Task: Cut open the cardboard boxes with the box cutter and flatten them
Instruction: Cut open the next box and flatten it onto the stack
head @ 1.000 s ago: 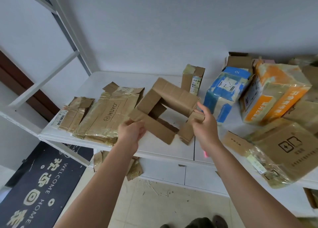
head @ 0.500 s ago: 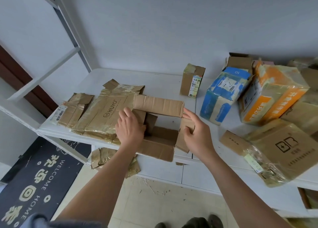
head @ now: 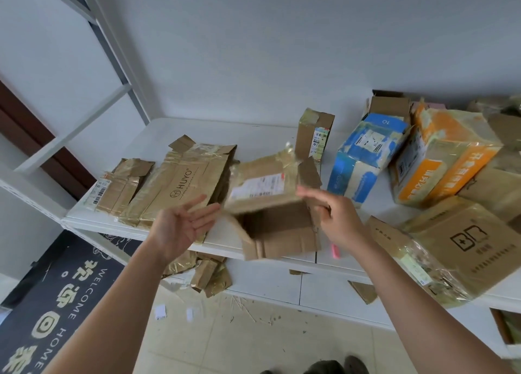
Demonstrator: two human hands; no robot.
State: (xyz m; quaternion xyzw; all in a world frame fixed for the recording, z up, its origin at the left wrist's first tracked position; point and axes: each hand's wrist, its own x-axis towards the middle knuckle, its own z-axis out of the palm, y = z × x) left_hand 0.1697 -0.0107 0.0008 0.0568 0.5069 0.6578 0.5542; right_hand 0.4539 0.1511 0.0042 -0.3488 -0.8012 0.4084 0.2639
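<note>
A cut-open brown cardboard box (head: 270, 204) with a white shipping label on its upper face sits at the front edge of the white table (head: 253, 133), blurred by motion, its open end facing me. My left hand (head: 183, 224) is just left of it, palm up with fingers spread, holding nothing. My right hand (head: 335, 218) is at the box's right side, fingers straight and reaching over its right flap. A small pink object (head: 335, 251), possibly the box cutter, lies on the table under my right wrist.
Flattened boxes lie at the left: a taped HUYO one (head: 183, 187) and a smaller one (head: 121, 187). Whole boxes crowd the right: a small upright one (head: 314, 136), a blue-white one (head: 363, 159), an orange one (head: 445, 159), a large brown one (head: 462, 241). Cardboard scraps (head: 208, 275) hang below the table edge.
Both hands have let go of the box and opened. The box has turned over so its labelled face is up, and it is still moving.
</note>
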